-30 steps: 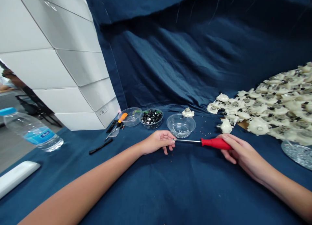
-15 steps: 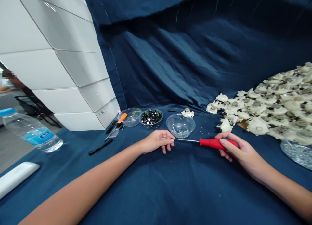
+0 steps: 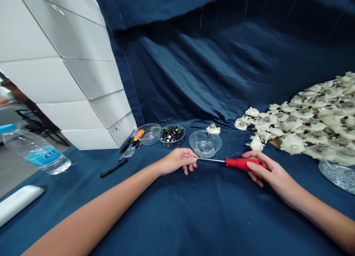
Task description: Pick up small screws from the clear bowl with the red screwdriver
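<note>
My right hand (image 3: 262,168) is wrapped round the red handle of a screwdriver (image 3: 234,162), held level with its metal shaft pointing left. At the far end of the shaft, the thumb and fingers of my left hand (image 3: 180,161) are pinched together. What sits in that pinch, at the screwdriver's tip, is too small to make out. Just behind the shaft stands a clear plastic bowl (image 3: 205,134) with small silvery screws (image 3: 204,151) in its bottom. Beside it on the left, another clear bowl holds black round parts (image 3: 172,134).
White boxes (image 3: 88,100) are stacked at the left, near a water bottle (image 3: 41,152). An orange-handled screwdriver (image 3: 137,137) lies by a clear lid (image 3: 149,134). Cream plastic parts (image 3: 299,123) are heaped at the right. A clear container (image 3: 338,174) of small pieces is at the right edge.
My right hand and the red screwdriver have shifted very slightly left, and the handle has turned a little, showing a dark spot. The left hand keeps its pinch at the tip.
</note>
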The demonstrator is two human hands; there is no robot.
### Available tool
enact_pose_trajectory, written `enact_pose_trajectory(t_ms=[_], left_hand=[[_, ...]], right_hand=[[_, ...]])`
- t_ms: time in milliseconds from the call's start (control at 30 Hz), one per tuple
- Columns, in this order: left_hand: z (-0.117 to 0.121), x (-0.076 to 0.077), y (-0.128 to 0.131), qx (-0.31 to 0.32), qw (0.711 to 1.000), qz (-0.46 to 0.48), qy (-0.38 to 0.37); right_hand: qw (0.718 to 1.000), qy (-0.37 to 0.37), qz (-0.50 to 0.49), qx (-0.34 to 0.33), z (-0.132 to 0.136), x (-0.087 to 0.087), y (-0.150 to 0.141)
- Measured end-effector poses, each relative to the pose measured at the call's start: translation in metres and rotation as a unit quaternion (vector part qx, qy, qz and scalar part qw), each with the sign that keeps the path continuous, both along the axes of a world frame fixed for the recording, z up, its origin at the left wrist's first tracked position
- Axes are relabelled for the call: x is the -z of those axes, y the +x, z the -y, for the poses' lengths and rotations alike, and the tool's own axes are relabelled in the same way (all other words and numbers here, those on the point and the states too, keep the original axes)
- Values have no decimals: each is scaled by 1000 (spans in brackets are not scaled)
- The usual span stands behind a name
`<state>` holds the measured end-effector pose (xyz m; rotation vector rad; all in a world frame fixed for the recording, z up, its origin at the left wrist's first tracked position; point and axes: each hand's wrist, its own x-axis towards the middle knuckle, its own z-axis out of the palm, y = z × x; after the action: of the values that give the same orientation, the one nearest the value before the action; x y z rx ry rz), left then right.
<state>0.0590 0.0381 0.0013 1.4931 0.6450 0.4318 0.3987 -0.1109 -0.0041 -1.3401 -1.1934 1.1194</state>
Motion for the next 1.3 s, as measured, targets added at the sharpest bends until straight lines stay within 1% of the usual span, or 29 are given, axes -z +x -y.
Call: enact_pose_trajectory(t_ms=[100, 167, 233, 367, 467, 567, 767, 933, 1133, 1300], left_hand=[[1, 0, 0, 1, 1000, 5, 5], [1, 1, 1, 1, 1000, 7, 9], [1, 2, 1, -3, 1000, 12, 12], [1, 2, 1, -11, 1000, 18, 10], [1, 2, 0, -2, 1000, 7, 9], [1, 2, -1, -6, 1000, 8, 5], [-1, 4, -1, -2, 1000, 9, 0], [-1, 3, -1, 3, 1000, 4, 0], [0, 2, 0, -3, 1000, 4, -1], [0, 2, 0, -3, 1000, -4, -7]], right_hand=[[998, -55, -7, -5, 1, -4, -2], [997, -77, -3, -4, 2, -5, -4], [997, -71, -11, 11, 3, -3, -5], [994, -25, -92, 46, 2, 2, -7], [989, -23, -137, 50, 0, 3, -7], [990, -19, -133, 38, 0, 2, -7], [996, 11, -83, 31, 1, 0, -5], [997, 19, -78, 25, 3, -2, -4], [992, 2, -122, 8, 1, -1, -4], [985, -3, -171, -4, 2, -5, -5]])
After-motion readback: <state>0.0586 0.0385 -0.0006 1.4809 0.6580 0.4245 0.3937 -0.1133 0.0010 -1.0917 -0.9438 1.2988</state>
